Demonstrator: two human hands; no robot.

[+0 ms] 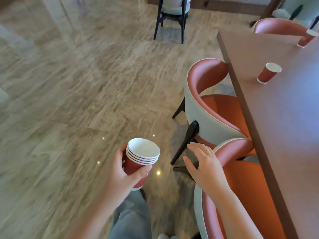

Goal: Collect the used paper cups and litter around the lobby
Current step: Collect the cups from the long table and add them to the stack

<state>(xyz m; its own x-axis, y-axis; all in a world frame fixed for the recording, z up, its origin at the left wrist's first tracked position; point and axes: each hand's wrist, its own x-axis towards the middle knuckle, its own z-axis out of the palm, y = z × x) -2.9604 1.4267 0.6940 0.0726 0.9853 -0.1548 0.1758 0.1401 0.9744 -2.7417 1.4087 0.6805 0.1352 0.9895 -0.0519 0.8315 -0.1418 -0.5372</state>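
Observation:
My left hand [120, 171] grips a stack of several nested red paper cups [141, 157] with white insides, held upright over the floor. My right hand [202, 163] hangs open with straight fingers, empty, just left of the nearest chair's backrest [231, 149]. On the brown table [276, 118] at the right stands a single red paper cup [269, 73]. Another red cup [308, 37] stands near the table's far right, cut off by the frame edge.
Two orange-and-grey chairs [210, 111] are pushed in along the table's left edge, their black legs reaching onto the floor. A dark-legged chair [170, 16] stands at the far wall. Polished beige stone floor [77, 83] spreads to the left. My legs show at the bottom.

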